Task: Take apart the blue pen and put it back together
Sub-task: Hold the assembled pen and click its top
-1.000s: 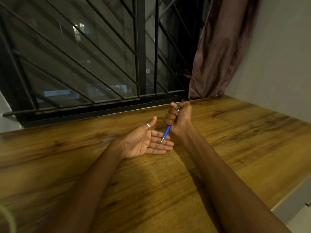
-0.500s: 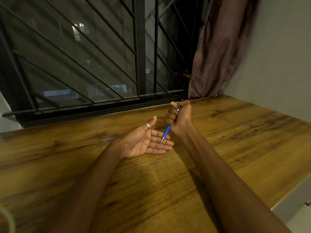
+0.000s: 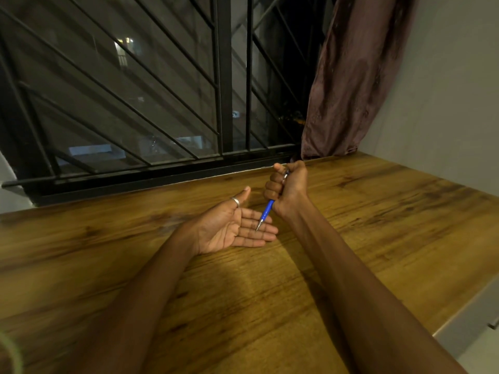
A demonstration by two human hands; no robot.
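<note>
Wooden desk (image 3: 378, 225) under a barred window (image 3: 224, 76), curtain (image 3: 351, 76) behind the pen. Right hand (image 3: 289, 187) fists round the pen (image 3: 266, 210), hiding most of its barrel; the blue lower part and tip stick out. Left hand (image 3: 232, 228) lies palm-up, fingers straight, beneath the tip; contact unclear.

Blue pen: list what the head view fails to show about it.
- Head view: barrel of the blue pen, mostly hidden inside the fist of the right hand.
- Head view: whether its tip touches the left hand, too small to tell.
- Head view: any loosened joint, covered by the fist.
</note>
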